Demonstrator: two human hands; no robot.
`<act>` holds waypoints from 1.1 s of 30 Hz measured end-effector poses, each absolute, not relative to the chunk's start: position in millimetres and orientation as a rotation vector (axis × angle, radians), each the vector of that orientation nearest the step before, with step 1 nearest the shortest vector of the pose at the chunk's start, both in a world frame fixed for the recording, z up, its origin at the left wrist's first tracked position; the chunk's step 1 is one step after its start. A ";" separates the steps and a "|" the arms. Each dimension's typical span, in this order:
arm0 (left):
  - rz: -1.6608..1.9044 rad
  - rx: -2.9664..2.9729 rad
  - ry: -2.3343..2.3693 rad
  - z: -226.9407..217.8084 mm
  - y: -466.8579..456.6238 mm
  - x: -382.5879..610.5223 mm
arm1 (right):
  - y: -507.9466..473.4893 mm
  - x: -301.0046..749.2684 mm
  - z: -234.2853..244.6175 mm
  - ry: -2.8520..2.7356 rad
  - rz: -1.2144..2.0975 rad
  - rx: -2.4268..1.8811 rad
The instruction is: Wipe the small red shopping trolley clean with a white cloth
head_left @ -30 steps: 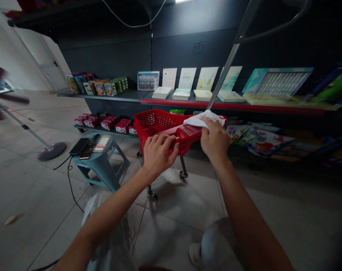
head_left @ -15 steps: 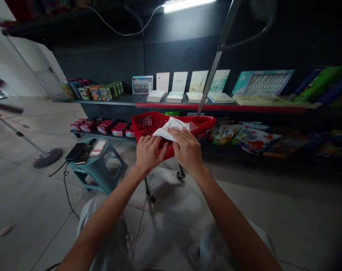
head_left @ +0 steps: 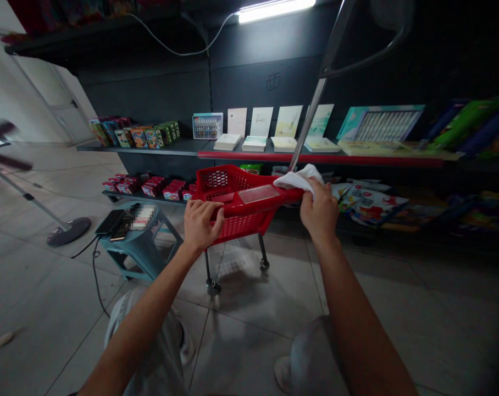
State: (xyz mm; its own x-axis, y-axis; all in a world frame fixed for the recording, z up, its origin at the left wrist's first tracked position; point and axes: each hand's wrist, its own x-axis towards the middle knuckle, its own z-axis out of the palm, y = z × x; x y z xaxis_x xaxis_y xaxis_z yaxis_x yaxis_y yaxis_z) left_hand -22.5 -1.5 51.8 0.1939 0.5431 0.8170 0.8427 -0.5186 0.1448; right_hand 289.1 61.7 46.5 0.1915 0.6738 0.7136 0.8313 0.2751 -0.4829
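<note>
A small red shopping cart [head_left: 243,226] with perforated basket walls and dark legs on casters stands in front of me. My left hand [head_left: 200,224] is closed around the left end of its red handle [head_left: 233,208]. At the handle's right end, my right hand [head_left: 320,208] grips a white cloth [head_left: 301,177] and presses it on the red plastic. The cloth drapes over that end and hides part of it. A pale rectangular panel [head_left: 258,194] shows in the middle of the handle between my hands.
A blue-grey plastic stool [head_left: 144,250] with phones and cables is left of the cart. Behind it, a shelf [head_left: 179,146] holds boxes and books [head_left: 254,142], with snack bags [head_left: 373,203] lower right. A metal pole [head_left: 309,124] slants behind the cart. A round stand base [head_left: 68,231] sits far left.
My right hand has slid the white cloth from the middle of the handle to its right end. My left hand has shifted slightly left, and the middle panel is now uncovered.
</note>
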 end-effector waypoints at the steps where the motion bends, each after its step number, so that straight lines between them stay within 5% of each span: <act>1: -1.258 -2.120 -1.318 51.8 -2.0 -22.5 | 59.0 286.2 49.9 -1.538 -0.191 -1.453; 20: -1.382 -1.757 -1.399 45.1 -9.7 -16.9 | -1.5 173.3 67.2 -1.880 -0.171 -1.027; 33: -1.136 -2.116 -1.339 38.4 -11.3 2.0 | 15.9 224.4 64.8 -1.997 -0.204 -0.726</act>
State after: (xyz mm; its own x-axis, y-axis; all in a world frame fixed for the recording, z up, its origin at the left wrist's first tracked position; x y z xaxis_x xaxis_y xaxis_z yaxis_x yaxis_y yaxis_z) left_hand 2.0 -11.3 38.4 0.2155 0.5633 0.7976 0.8787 -0.4681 0.0932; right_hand 224.4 15.9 64.8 -0.3572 0.4076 0.8404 0.5693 0.8083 -0.1500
